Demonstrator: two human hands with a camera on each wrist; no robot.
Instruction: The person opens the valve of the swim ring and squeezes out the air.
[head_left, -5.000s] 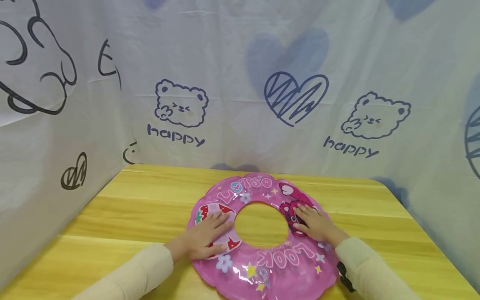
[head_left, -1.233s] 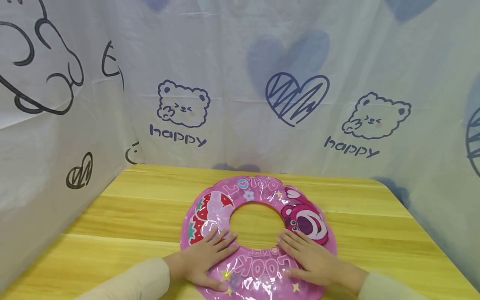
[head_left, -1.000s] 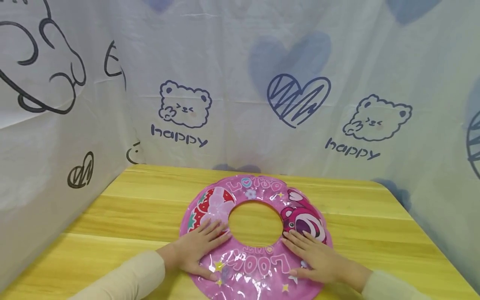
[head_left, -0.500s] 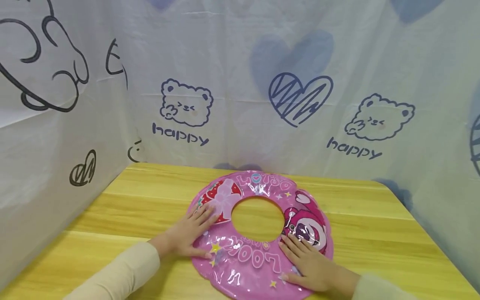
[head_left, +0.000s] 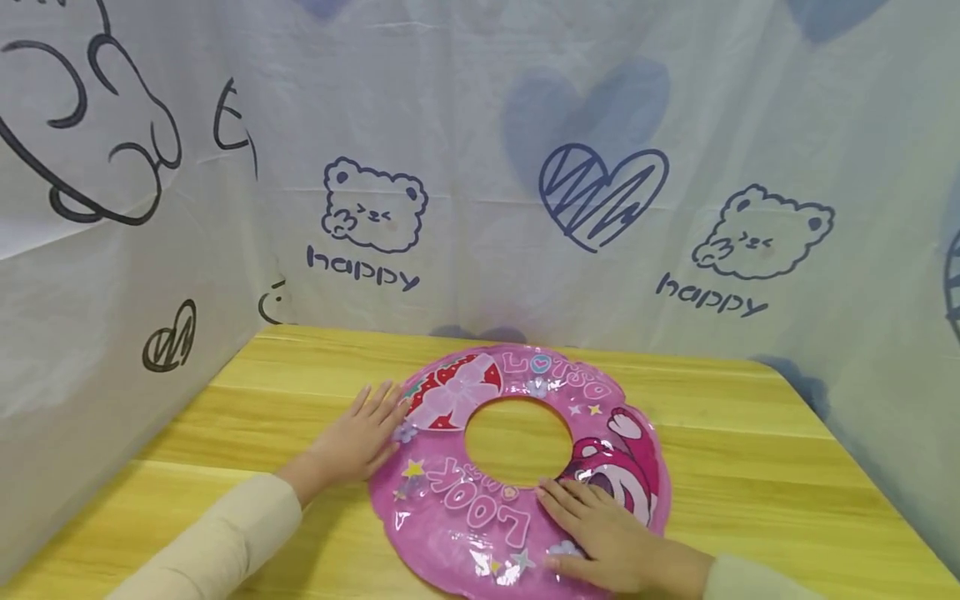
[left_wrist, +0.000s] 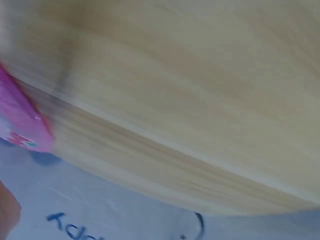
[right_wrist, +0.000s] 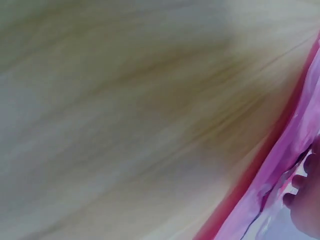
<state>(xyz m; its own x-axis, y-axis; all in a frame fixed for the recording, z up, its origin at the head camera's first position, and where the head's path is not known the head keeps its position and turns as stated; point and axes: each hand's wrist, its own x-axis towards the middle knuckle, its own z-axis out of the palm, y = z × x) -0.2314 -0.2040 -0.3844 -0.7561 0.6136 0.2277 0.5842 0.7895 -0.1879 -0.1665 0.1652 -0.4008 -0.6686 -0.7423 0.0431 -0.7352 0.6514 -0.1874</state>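
A pink inflatable swim ring (head_left: 420, 533) lies flat on the yellow wood-grain table, printed with a strawberry bow, a bear and lettering. My left hand (head_left: 356, 437) is at the ring's left edge, fingers straight and spread; in the head view I cannot tell whether it touches the ring. My right hand (head_left: 607, 533) rests on the ring's near right part, fingers extended toward the central hole and covering some of the bear print. In the left wrist view a corner of the swim ring (left_wrist: 25, 120) shows, and in the right wrist view its edge (right_wrist: 265, 175) runs beside my fingers.
The yellow table (head_left: 750, 467) extends on both sides of the ring. A white cloth (head_left: 480, 275) with bear and heart drawings hangs behind it, and another cloth side stands at the left.
The ring has turned clockwise on the table, its strawberry print moving up and right. My left hand has slid outward to the left edge; my right hand has stayed on the near right part.
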